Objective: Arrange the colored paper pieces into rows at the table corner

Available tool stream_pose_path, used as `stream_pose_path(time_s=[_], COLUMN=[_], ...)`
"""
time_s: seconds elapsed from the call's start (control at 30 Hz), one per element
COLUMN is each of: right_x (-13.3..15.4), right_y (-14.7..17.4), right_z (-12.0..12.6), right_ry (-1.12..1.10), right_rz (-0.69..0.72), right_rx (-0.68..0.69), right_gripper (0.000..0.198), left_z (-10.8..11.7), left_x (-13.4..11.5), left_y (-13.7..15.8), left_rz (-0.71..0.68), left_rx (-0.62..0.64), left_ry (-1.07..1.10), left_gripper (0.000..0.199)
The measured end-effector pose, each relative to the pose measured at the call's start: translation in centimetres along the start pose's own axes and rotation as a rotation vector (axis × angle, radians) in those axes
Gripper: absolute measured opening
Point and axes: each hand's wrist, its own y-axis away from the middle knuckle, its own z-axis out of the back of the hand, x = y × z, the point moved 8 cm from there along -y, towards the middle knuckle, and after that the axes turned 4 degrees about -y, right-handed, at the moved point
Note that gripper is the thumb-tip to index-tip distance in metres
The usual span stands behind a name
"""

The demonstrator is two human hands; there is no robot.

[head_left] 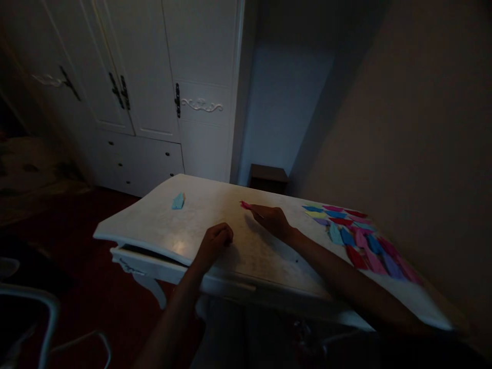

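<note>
My right hand [271, 219] is over the middle of the white table, its fingers pinched on a small pink piece [245, 205] that looks like folded paper or cloth. Dim light hides the exact kind. My left hand [217, 240] is curled into a loose fist near the front edge, a little apart from the right one, with nothing visible in it. Toward the table's left end lies a light blue folded piece [178, 201]. Many similar coloured pieces [340, 221], in red, blue, pink, yellow and purple, are laid in rows at the right end.
The white table [154, 220] has a drawer front and curved legs. Behind it stand a white wardrobe [207, 61] and a small brown cabinet [268, 174]. A wall [415, 118] runs along the right. A white metal frame [52, 312] is at lower left.
</note>
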Motion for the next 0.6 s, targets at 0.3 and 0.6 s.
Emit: stream_pose_path(time_s=[0.3,0.6], right_x=[-1.3,-1.3], right_y=[13.3,26.2], right_z=[8.7,12.5], right_ry=[-0.018,0.168], right_rz=[-0.050,-0.207], right_rx=[-0.290,-0.476], right_gripper=[0.037,0.052], left_z=[0.1,0.7], left_x=[0.5,1.1], left_y=[0.2,0.4], left_rz=[-0.008,0.098], left_rx=[0.027,-0.020], left_ry=[-0.080,-0.128], left_gripper=[0.018,0.017])
